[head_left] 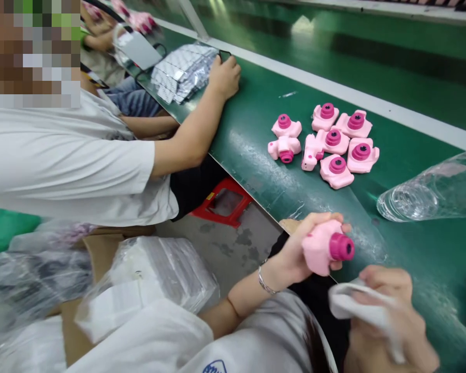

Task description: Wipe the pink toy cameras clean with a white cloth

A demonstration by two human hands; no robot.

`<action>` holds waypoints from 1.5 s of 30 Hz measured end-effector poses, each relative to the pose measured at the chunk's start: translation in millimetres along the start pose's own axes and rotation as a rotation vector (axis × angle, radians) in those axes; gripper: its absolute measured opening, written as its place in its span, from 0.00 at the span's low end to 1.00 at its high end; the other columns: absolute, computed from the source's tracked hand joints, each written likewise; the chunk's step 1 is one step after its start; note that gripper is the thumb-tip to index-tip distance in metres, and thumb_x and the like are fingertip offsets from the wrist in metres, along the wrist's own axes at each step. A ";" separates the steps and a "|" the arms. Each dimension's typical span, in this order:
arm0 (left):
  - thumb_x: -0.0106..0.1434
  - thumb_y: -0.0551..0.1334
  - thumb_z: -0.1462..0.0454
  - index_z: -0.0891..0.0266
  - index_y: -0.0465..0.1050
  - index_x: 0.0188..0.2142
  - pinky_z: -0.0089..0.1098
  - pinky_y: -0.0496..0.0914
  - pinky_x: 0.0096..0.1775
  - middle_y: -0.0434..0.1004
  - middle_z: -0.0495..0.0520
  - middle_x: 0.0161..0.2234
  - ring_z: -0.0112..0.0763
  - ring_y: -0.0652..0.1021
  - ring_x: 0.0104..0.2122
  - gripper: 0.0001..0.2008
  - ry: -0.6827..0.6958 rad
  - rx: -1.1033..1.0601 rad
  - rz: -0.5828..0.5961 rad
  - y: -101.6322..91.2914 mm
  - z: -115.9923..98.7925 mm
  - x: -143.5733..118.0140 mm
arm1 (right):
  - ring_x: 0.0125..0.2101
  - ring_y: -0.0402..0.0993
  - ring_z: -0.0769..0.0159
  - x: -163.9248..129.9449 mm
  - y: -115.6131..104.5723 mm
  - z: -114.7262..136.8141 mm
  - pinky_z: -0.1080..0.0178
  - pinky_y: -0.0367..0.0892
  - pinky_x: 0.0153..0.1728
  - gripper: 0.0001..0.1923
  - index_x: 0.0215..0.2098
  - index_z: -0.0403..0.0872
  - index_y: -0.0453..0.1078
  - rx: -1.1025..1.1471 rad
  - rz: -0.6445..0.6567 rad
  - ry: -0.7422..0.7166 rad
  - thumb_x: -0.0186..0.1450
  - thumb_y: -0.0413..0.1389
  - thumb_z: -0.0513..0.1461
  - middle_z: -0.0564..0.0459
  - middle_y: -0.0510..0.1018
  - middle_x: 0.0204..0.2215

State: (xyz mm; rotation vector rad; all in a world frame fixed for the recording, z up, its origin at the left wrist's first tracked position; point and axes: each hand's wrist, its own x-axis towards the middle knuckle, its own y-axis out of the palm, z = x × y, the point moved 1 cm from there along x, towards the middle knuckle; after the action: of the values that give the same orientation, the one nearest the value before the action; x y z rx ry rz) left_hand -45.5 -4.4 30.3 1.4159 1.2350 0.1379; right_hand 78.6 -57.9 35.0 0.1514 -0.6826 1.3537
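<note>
My left hand (295, 248) grips a pink toy camera (324, 247) with a magenta lens, held just off the near edge of the green belt (256, 103). My right hand (388, 316) is closed around a white cloth (349, 303) right below the camera. Further along the belt lies a cluster of several identical pink toy cameras (326, 142), some upright and some tipped over.
A clear plastic bottle (431, 194) lies on its side on the belt at the right. A co-worker in a white shirt reaches a hand (225, 77) to a stack of silver packets (182, 72). Plastic-wrapped white stacks (155, 280) and a red stool (225, 202) sit at my left.
</note>
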 end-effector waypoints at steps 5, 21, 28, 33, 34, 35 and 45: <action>0.58 0.69 0.42 0.57 0.72 0.51 0.25 0.70 0.31 0.75 0.54 0.46 0.29 0.75 0.35 0.29 0.361 0.528 -0.032 -3.2 17.1 -7.5 | 0.31 0.72 0.64 9.7 15.6 -6.9 0.58 0.70 0.37 0.06 0.30 0.49 0.74 -0.287 -0.334 0.009 0.66 0.62 0.35 0.56 0.69 0.23; 0.56 0.73 0.60 0.56 0.76 0.54 0.29 0.71 0.47 0.83 0.53 0.49 0.34 0.82 0.43 0.26 0.369 1.047 -0.086 -40.4 21.9 12.4 | 0.52 0.78 0.57 1.0 5.6 -32.4 0.33 0.47 0.69 0.08 0.35 0.54 0.78 -0.301 0.133 0.020 0.69 0.58 0.36 0.60 0.74 0.26; 0.47 0.79 0.62 0.56 0.76 0.54 0.29 0.71 0.47 0.82 0.52 0.47 0.36 0.80 0.45 0.33 0.375 1.014 -0.113 -41.4 23.3 13.8 | 0.38 0.76 0.64 11.1 -10.5 -59.0 0.52 0.69 0.53 0.09 0.39 0.51 0.80 -0.670 0.002 0.048 0.71 0.57 0.39 0.55 0.72 0.28; 0.45 0.81 0.58 0.57 0.75 0.54 0.31 0.72 0.48 0.81 0.54 0.50 0.36 0.80 0.47 0.37 0.320 0.974 -0.084 -35.4 15.6 5.9 | 0.24 0.63 0.69 8.4 -59.9 -75.2 0.63 0.59 0.26 0.13 0.30 0.47 0.79 -0.504 -0.285 0.415 0.66 0.62 0.47 0.56 0.67 0.22; 0.45 0.81 0.58 0.56 0.75 0.54 0.31 0.72 0.47 0.82 0.54 0.50 0.36 0.80 0.46 0.37 0.317 0.961 -0.079 -34.0 14.0 2.5 | 0.23 0.61 0.70 6.3 -66.2 -72.3 0.63 0.57 0.25 0.14 0.26 0.47 0.77 -0.442 -0.349 0.476 0.64 0.64 0.47 0.57 0.66 0.21; 0.44 0.81 0.57 0.56 0.76 0.55 0.31 0.72 0.47 0.82 0.54 0.49 0.35 0.80 0.45 0.37 0.322 0.952 -0.070 -32.3 12.3 -1.3 | 0.23 0.60 0.70 3.7 -71.1 -68.2 0.62 0.55 0.24 0.15 0.23 0.46 0.74 -0.389 -0.430 0.542 0.62 0.66 0.46 0.57 0.64 0.20; 0.42 0.81 0.50 0.59 0.79 0.53 0.30 0.75 0.38 0.85 0.54 0.41 0.34 0.81 0.35 0.40 0.519 1.107 -0.053 -17.2 3.9 -19.3 | 0.16 0.50 0.74 -7.3 -82.6 -43.5 0.63 0.50 0.14 0.21 0.18 0.49 0.65 -0.068 -0.623 0.795 0.55 0.71 0.47 0.60 0.57 0.15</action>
State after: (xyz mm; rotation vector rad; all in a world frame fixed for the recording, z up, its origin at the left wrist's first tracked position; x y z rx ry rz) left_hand -61.1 -25.1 26.5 2.3792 1.9116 -0.2871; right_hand 170.8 -62.9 19.5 -0.2141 0.0113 0.6875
